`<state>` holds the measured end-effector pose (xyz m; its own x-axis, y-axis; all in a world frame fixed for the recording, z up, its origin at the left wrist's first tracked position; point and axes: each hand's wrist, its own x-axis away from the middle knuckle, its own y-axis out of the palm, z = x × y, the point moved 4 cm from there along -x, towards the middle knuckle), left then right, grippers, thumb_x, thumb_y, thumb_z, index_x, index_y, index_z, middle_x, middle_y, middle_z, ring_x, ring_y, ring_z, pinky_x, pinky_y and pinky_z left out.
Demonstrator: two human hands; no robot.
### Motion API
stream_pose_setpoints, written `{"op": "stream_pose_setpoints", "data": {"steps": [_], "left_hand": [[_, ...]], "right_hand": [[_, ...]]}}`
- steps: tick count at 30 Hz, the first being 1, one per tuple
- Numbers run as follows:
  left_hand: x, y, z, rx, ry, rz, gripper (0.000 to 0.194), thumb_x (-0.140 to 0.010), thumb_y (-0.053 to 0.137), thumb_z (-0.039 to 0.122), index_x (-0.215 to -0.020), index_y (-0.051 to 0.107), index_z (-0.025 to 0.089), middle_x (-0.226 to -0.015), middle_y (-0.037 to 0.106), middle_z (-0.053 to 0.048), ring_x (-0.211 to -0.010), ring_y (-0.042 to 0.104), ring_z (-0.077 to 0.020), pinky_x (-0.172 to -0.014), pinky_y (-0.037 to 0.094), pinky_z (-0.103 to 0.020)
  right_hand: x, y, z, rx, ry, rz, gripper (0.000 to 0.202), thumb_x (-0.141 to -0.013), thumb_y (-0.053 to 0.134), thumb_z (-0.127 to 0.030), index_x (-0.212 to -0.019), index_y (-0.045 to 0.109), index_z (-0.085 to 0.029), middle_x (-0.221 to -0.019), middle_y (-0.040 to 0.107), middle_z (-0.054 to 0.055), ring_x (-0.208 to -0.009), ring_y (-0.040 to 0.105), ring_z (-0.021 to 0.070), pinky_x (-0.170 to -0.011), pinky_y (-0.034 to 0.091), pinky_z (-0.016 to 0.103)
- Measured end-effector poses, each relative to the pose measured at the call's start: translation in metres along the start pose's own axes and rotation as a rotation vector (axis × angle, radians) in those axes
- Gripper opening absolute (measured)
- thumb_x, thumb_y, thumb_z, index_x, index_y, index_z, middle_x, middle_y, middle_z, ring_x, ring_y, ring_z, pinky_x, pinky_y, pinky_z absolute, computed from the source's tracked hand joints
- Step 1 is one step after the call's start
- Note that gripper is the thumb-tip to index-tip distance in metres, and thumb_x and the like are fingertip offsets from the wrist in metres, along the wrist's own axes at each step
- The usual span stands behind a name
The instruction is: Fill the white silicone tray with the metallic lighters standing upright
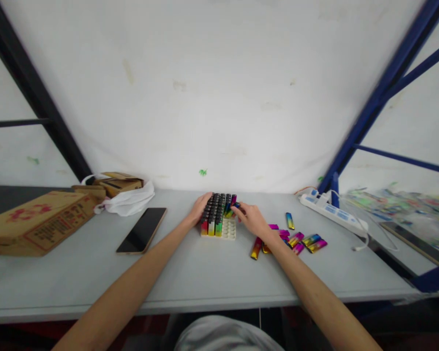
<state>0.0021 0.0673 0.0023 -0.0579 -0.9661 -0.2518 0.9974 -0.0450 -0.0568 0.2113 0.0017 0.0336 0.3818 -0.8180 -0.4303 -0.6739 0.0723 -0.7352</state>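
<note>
A white tray (229, 229) is set on a grey table (190, 273), and upright, black-topped lighters (212, 217) are packed in rows into its left and far parts; three are counted in the nearest row, but the full number cannot be told. Round sockets are seen in the tray's near right part. At the tray's right side, a dark, shiny lighter (236, 205) is pinched between the fingertips of the right hand (255, 218), above the sockets. The left hand (198, 209) is laid along the tray's left side, against the standing lighters; whether its fingers are clenched cannot be told. To the right of the tray, about ten loose metallic lighters (296, 239) are scattered, partly hidden by the forearm, and one lone lighter (290, 221) is placed farther back. Farther right, one power strip (332, 213) is seen. Left of the tray are placed one phone (142, 230), one white bag (131, 201) and two cardboard boxes (40, 219), their contents hidden.
</note>
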Motion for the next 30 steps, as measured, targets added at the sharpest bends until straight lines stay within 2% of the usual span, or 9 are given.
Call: {"op": "stream_pose_setpoints", "data": {"steps": [6, 11, 14, 17, 20, 25, 27, 30], "left_hand": [[-0.002, 0.000, -0.002, -0.017, 0.006, 0.005, 0.047, -0.078, 0.055, 0.061, -0.084, 0.065, 0.016, -0.095, 0.073, -0.007, -0.093, 0.062, -0.0234, -0.095, 0.045, -0.033], [-0.001, 0.000, 0.000, -0.030, 0.013, 0.010, 0.050, -0.077, 0.054, 0.063, -0.086, 0.067, 0.016, -0.098, 0.074, -0.008, -0.098, 0.062, -0.0245, -0.096, 0.045, -0.034], [0.001, 0.000, 0.002, -0.025, 0.005, 0.008, 0.051, -0.077, 0.055, 0.064, -0.086, 0.068, 0.015, -0.097, 0.074, -0.008, -0.096, 0.062, -0.0248, -0.095, 0.045, -0.035], [0.001, 0.000, 0.002, -0.030, -0.009, 0.011, 0.051, -0.077, 0.055, 0.065, -0.084, 0.068, 0.016, -0.092, 0.074, -0.007, -0.094, 0.062, -0.0253, -0.094, 0.046, -0.036], [0.001, -0.001, 0.003, -0.045, 0.007, 0.022, 0.051, -0.076, 0.055, 0.065, -0.084, 0.068, 0.016, -0.093, 0.074, -0.007, -0.098, 0.061, -0.0266, -0.095, 0.045, -0.036], [0.001, -0.002, 0.003, -0.035, 0.002, 0.007, 0.051, -0.076, 0.057, 0.066, -0.083, 0.068, 0.017, -0.094, 0.075, -0.007, -0.098, 0.061, -0.0260, -0.098, 0.044, -0.035], [0.001, -0.001, 0.003, -0.033, 0.000, -0.002, 0.051, -0.076, 0.056, 0.066, -0.084, 0.067, 0.017, -0.095, 0.074, -0.007, -0.097, 0.062, -0.0253, -0.097, 0.044, -0.035], [0.002, 0.000, 0.004, -0.024, 0.002, -0.002, 0.050, -0.077, 0.056, 0.065, -0.082, 0.066, 0.017, -0.092, 0.074, -0.006, -0.094, 0.062, -0.0247, -0.096, 0.044, -0.035]], "right_hand": [[-0.003, 0.008, -0.002, 0.082, -0.134, -0.076, 0.029, -0.103, 0.040, -0.039, -0.092, 0.056, -0.018, -0.082, 0.066, 0.006, -0.073, 0.058, 0.0175, -0.070, 0.041, 0.027], [-0.006, 0.012, -0.007, 0.238, -0.079, -0.099, 0.024, -0.102, 0.044, -0.038, -0.099, 0.057, -0.018, -0.090, 0.068, 0.010, -0.078, 0.061, 0.0198, -0.072, 0.042, 0.028], [-0.007, 0.012, -0.013, 0.355, -0.029, -0.099, 0.025, -0.099, 0.050, -0.041, -0.096, 0.060, -0.018, -0.090, 0.069, 0.012, -0.076, 0.062, 0.0208, -0.071, 0.042, 0.030], [-0.005, 0.007, -0.014, 0.327, -0.067, -0.129, 0.029, -0.098, 0.052, -0.044, -0.091, 0.064, -0.018, -0.085, 0.069, 0.010, -0.075, 0.062, 0.0196, -0.072, 0.042, 0.029], [-0.001, -0.016, 0.001, 0.211, -0.073, -0.116, 0.029, -0.097, 0.054, -0.043, -0.091, 0.067, -0.017, -0.081, 0.069, 0.007, -0.073, 0.061, 0.0173, -0.072, 0.043, 0.028], [0.018, -0.082, 0.043, 0.063, 0.104, -0.129, 0.027, -0.089, 0.062, -0.043, -0.090, 0.072, -0.018, -0.078, 0.072, 0.005, -0.071, 0.062, 0.0177, -0.070, 0.045, 0.029], [0.032, -0.103, 0.049, 0.006, 0.148, -0.177, 0.029, -0.086, 0.064, -0.046, -0.089, 0.073, -0.019, -0.083, 0.073, 0.006, -0.076, 0.064, 0.0190, -0.072, 0.047, 0.029], [0.059, -0.117, 0.043, -0.043, 0.156, -0.305, 0.028, -0.084, 0.065, -0.045, -0.089, 0.074, -0.019, -0.085, 0.073, 0.005, -0.077, 0.064, 0.0198, -0.072, 0.047, 0.029]]}}
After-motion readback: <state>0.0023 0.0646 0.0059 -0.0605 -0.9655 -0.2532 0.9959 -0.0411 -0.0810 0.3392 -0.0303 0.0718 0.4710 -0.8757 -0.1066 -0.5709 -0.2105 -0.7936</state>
